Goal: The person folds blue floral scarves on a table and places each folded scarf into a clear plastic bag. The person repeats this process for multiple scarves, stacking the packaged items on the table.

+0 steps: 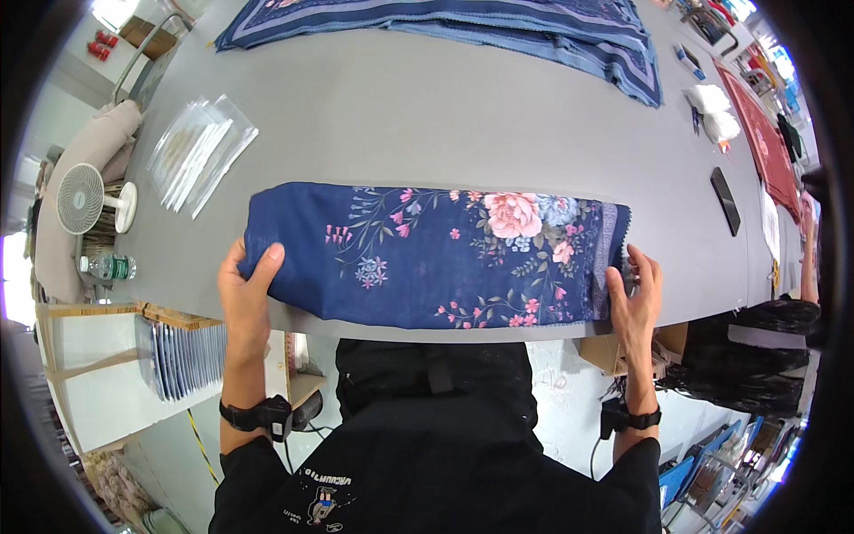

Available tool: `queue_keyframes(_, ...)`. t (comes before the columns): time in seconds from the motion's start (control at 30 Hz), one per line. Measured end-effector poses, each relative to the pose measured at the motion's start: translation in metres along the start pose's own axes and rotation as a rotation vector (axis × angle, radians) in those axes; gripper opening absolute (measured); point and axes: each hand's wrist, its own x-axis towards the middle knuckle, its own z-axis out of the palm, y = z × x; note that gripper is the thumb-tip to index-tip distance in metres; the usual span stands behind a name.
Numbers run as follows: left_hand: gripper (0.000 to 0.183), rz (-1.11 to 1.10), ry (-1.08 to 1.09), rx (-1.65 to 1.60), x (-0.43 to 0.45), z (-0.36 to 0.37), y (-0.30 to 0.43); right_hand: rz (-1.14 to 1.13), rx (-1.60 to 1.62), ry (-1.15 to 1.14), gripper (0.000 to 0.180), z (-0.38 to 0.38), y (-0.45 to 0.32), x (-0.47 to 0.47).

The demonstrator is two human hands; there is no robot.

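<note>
A folded navy floral cloth (pixel 427 257) lies lengthwise along the near edge of the grey table (pixel 454 120). My left hand (pixel 250 280) grips its left end, thumb on top and the fingers hidden under the fabric. At the opposite end, my right hand (pixel 634 287) holds the fringed, lavender-bordered edge between thumb and fingers. Pink and pale blue flowers are printed on the upper face of the cloth. Across the far side of the table lies a pile of similar blue patterned cloths (pixel 467 20).
Clear plastic bags (pixel 200 150) lie at the left, near a white fan (pixel 83 199) and a plastic bottle (pixel 110 267). On the right are a black phone (pixel 725 201), white bundles (pixel 717 113) and a red cloth (pixel 760 137). A box of packed items (pixel 183 360) stands below the left edge.
</note>
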Motion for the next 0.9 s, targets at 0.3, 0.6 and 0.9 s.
queue_keyframes(0.3,0.03,0.611,-0.578,0.425,-0.035,0.179,0.011,0.001,-0.361,-0.035,0.056,0.012,-0.006,-0.001)
queue_keyframes(0.6,0.066,0.801,-0.607,0.725,-0.031,0.209,-0.013,0.212,0.867,-0.091,0.02,-0.009,-0.052,0.009)
queue_keyframes(0.9,0.036,0.32,-0.329,0.182,-0.04,0.139,0.002,-0.298,0.663,-0.648,0.047,0.01,-0.169,0.025)
